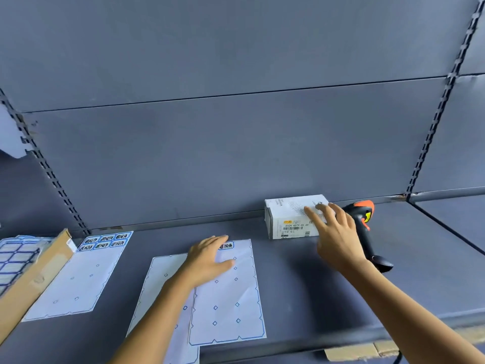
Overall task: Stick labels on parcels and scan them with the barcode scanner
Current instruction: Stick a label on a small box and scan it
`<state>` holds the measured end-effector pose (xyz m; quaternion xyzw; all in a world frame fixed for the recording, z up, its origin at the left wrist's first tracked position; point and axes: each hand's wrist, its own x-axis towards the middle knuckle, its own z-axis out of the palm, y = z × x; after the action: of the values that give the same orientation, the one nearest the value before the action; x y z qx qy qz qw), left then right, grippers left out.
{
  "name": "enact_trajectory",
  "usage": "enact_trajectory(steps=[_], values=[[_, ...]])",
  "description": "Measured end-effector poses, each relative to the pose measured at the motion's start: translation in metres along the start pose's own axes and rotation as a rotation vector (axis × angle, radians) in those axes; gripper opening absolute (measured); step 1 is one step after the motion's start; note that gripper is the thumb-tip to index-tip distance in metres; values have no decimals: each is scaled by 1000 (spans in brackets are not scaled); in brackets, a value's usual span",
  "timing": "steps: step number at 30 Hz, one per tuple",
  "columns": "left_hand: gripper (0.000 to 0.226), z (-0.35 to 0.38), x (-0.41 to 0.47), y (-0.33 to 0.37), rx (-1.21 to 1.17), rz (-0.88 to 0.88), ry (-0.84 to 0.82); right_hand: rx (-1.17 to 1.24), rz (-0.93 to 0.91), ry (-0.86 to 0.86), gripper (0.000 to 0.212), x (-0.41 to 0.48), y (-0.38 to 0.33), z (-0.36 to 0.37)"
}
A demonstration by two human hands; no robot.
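White parcel box: shipping label on front face reads roughly "862A 8079-00 69" above a barcode; other print too small. Six blue-framed stickers and a single sticker on backing sheets carry black characters, too blurred to read.

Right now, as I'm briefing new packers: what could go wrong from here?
1. The right hand touches the small white cardboard parcel, with the black-and-orange barcode scanner close beside it; a pull might knock the scanner.
2. The left hand rests on a nearly bare white label sheet lying over a second sheet; peeling the one label showing could drag both.
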<state>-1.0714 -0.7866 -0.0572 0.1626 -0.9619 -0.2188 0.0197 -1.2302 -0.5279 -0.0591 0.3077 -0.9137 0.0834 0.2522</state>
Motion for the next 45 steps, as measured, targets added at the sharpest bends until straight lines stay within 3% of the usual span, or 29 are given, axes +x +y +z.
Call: enact_trajectory(steps=[3, 5, 6, 8, 10, 13, 17, 19, 23, 28, 32, 39, 42, 45], values=[[71, 7, 1, -4, -22, 47, 59, 120, 3, 116, 69, -1, -31, -3], [94, 12, 3, -7, 20, 96, 104, 276, -59, 107, 58, -7, -66, -7], [105, 15, 4, -9, 30, 128, 134, 374, -55, 49, 53, -9, -84, -9], [106, 20, 5, -14, 41, 162, 180, 566, 59, -198, 50, -12, -117, -10], [87, 18, 4, -12, 22, 176, 220, 647, 188, -370, 54, -7, -142, -4], [48, 18, -1, -9, -110, 148, 329, 921, 441, -392, 61, 2, -157, -8], [32, 14, -8, -8, -518, 7, 323, 1196, 645, -425, 63, 9, -158, -7], [23, 12, -8, -8, -574, -7, 332, 1298, 714, -429, 48, 10, -157, -1], [23, 11, -9, -8, -607, 2, 379, 1320, 694, -448, 13, 13, -155, 5], [26, 8, -11, -5, -671, 17, 376, 1387, 655, -463, 33, 17, -158, 7], [22, 9, -9, -7, -581, 33, 417, 1327, 627, -393, 36, 9, -162, 9], [27, 12, -8, -6, -533, 76, 446, 1213, 419, -360, 25, 3, -160, 12], [21, 12, -8, -8, -551, 58, 446, 1262, 405, -393, 15, 2, -160, 11], [19, 11, -6, -12, -556, 46, 435, 1249, 405, -390, 22, -1, -160, 13]])
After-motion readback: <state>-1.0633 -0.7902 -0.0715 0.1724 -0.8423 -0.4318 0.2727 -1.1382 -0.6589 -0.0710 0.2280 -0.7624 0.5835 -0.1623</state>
